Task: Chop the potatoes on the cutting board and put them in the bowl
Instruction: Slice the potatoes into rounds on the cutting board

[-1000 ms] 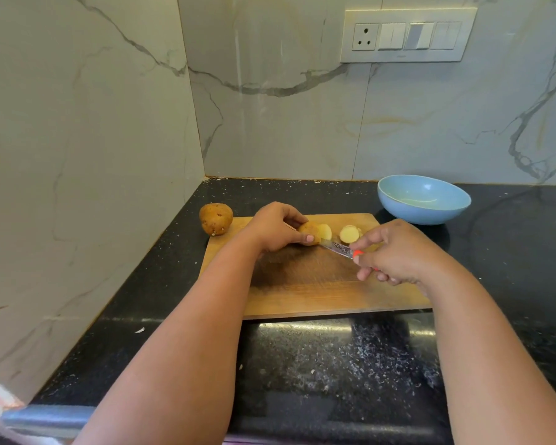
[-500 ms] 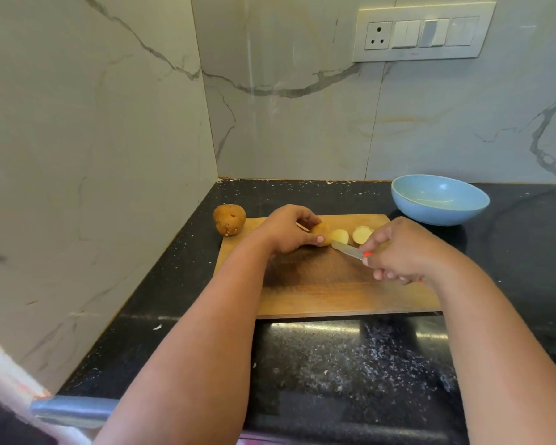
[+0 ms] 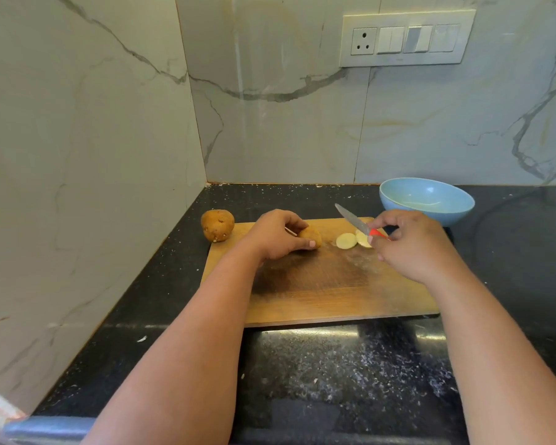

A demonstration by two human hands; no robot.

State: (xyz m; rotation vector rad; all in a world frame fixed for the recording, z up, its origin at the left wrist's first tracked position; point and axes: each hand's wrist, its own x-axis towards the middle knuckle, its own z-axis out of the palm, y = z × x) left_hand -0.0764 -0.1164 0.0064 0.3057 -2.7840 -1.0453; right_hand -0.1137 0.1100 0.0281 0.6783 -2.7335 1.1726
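Where marble walls corner the black speckled desk, my left grip holds the cut brown potato; my right grip pinches the red-handled knife, tip far-left.

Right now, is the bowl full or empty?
Empty: the bowl shows only bare blue inside; both slices lie on the board.

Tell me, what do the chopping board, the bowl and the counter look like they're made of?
Chopping board: wood, going by its brown grain; matte, worn darker in the middle. Bowl: pale blue, smooth and slightly glossy, likely ceramic, possibly plastic. Counter: polished black speckled stone, probably granite; it reflects light.
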